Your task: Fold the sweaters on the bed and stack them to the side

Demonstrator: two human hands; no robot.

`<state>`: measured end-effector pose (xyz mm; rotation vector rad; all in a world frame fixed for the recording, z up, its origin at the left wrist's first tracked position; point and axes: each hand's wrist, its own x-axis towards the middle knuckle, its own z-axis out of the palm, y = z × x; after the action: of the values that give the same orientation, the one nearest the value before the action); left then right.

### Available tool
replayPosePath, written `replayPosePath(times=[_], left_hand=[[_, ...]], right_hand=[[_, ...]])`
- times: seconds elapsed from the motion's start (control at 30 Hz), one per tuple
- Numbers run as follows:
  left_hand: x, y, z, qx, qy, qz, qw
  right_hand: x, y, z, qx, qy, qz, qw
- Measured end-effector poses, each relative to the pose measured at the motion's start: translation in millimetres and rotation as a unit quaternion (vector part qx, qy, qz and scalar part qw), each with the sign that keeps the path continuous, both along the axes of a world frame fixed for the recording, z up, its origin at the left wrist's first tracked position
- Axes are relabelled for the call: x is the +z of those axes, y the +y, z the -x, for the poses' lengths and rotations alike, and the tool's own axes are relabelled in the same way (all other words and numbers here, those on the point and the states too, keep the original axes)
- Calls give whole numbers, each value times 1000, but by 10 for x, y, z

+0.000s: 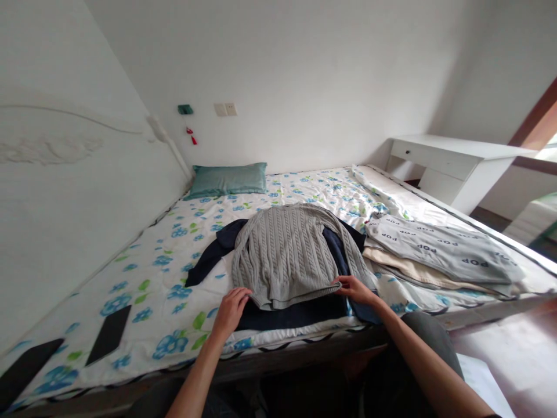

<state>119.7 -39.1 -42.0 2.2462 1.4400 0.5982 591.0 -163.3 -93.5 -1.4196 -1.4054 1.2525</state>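
Note:
A grey cable-knit sweater [287,249] lies flat on the bed, spread over a dark navy garment [300,313] whose sleeve sticks out to the left. My left hand [230,307] pinches the sweater's hem at its left corner. At the hem's right corner my right hand [354,289] grips the edge. Both hands rest near the bed's front edge.
The bed [143,302] has a white quilt with blue flowers. A stack of folded clothes, topped by a grey "POP" printed piece [444,249], lies at the right. A teal pillow [228,179] sits at the far end. A white desk [456,159] stands beyond the bed. Two dark flat objects [108,334] lie at the left.

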Motion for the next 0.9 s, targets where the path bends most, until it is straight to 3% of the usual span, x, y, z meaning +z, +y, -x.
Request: replayPosePath(times=[0.1,0.23,0.33,0.4,0.43,0.5,0.57,0.6,0.67,0.73,0.8,0.9], left_hand=[[260,-110,281,-16,-43,65,997],[525,-563,822,-7,-35,193,981],[618,-933,1125,-55,27,324,944],[619,-1046,1170,-90,50,397,912],[597,-1044,1143,-98,46,418,902],[502,-924,1021,-81,15,409,909],[349,-691,874,-22,-9,334,942],[259,-557,813,16,-7,281,960],[73,-297,738,86,31,176,980],[-89,-87,720,130,94,109,981],[-200,62,729,141,153,92,974],[-237,212,753,134,198,110,965]], right_hand=[[104,-90,-166,146,65,86,983],[160,-212,-276,331,59,209,918],[163,-254,-232,427,96,256,862],[156,-243,-174,452,127,265,842],[146,-225,-149,439,136,258,850],[102,-175,-135,338,123,208,910],[25,-120,-197,156,41,141,977],[-23,-98,-261,55,-23,111,992],[-122,-78,-437,-116,-176,78,974],[-206,-89,-627,-214,-310,78,923],[-264,-108,-769,-242,-388,109,883],[-307,-105,-839,-220,-413,159,869]])
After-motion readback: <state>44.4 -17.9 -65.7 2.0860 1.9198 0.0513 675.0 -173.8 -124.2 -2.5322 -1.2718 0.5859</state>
